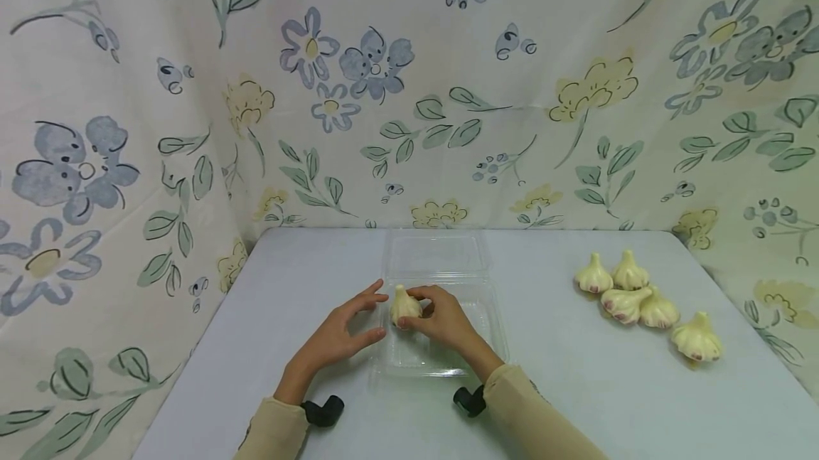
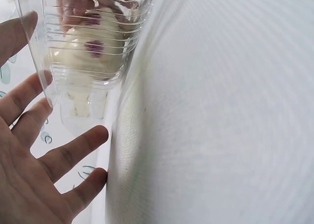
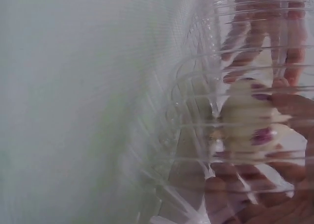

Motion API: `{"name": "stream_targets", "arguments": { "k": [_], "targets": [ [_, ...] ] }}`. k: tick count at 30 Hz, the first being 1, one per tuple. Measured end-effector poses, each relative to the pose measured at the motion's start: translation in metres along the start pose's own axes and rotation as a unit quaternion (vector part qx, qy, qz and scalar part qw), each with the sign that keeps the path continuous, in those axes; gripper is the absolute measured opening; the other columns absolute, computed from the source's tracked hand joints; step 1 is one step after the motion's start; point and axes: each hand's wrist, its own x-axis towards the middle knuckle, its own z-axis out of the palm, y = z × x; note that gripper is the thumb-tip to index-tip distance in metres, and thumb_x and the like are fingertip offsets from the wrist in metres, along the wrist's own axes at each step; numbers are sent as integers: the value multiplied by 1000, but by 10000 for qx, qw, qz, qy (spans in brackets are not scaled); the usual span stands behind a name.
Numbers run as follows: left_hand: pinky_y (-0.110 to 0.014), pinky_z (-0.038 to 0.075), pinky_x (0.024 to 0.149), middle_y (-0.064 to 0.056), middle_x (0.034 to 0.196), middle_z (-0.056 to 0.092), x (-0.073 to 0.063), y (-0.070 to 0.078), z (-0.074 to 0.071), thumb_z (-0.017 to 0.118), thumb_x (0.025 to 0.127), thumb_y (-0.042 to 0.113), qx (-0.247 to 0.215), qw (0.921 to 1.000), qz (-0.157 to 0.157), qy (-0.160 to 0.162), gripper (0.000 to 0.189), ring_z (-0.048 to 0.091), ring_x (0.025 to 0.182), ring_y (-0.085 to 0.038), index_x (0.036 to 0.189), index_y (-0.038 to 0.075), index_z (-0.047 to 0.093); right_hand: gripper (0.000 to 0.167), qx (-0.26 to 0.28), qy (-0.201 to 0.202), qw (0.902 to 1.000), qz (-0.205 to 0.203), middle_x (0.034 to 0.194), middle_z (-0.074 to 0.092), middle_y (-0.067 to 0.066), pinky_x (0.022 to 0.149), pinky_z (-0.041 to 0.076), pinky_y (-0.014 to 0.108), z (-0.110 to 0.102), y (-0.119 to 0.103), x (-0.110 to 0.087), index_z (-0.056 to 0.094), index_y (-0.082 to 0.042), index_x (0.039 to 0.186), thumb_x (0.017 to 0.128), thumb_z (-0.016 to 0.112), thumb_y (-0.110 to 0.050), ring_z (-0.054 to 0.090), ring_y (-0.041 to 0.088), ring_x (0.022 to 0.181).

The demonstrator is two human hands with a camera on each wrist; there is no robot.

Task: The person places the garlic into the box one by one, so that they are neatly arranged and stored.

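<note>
A clear plastic clamshell container [image 1: 425, 359] lies opened on the table, its lid [image 1: 437, 254] folded back away from me. Inside its left part stands a garlic bulb [image 1: 403, 308], stem up, which my right hand [image 1: 448, 319] grips between thumb and fingers. My left hand [image 1: 339, 333] is spread beside the container's left wall, fingertips right at the rim. Through the ribbed plastic, the left wrist view shows the bulb's purple-marked base [image 2: 94, 48]. In the right wrist view, the same garlic bulb [image 3: 245, 118] appears behind the clear wall with my fingers around it.
To the right, several garlic bulbs [image 1: 625, 305] sit in a loose cluster, with another garlic bulb [image 1: 697, 339] a little nearer me. The white table [image 1: 307, 254] ends at a floral curtain [image 1: 435, 154]. Black wrist mounts [image 1: 325, 412] stick out from both sleeves.
</note>
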Motion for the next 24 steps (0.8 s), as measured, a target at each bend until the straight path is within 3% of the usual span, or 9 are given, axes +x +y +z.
{"name": "stream_targets", "arguments": {
  "k": [9, 16, 24],
  "targets": [
    [-65, 31, 118, 11, 167, 31, 0, 2, 0, 76, 92, 31, -6, 10000, 43, 36, 55, 56, 136, -29, 143, 32, 55, 54, -10, 5, 10000, -28, 124, 69, 11, 71, 55, 27, -1, 0, -1, 67, -4, 128, 83, 86, -27, 68, 22, 89],
    [-67, 33, 116, 6, 167, 32, 0, 2, 0, 75, 93, 31, 6, 9999, 124, 39, 54, 57, 135, -31, 144, 30, 55, 51, 54, 15, 10000, -30, 119, 69, 9, 70, 54, 26, -1, 0, -2, 70, -6, 125, 82, 87, -27, 67, 20, 87],
    [-65, 33, 117, 11, 167, 31, 0, -1, 0, 76, 92, 34, 13, 9999, 102, 37, 55, 56, 135, -28, 143, 32, 55, 49, 37, 75, 9999, -103, 116, 70, 9, 72, 54, 26, 0, 0, -1, 70, -4, 123, 82, 87, -25, 67, 23, 88]
  ]
}}
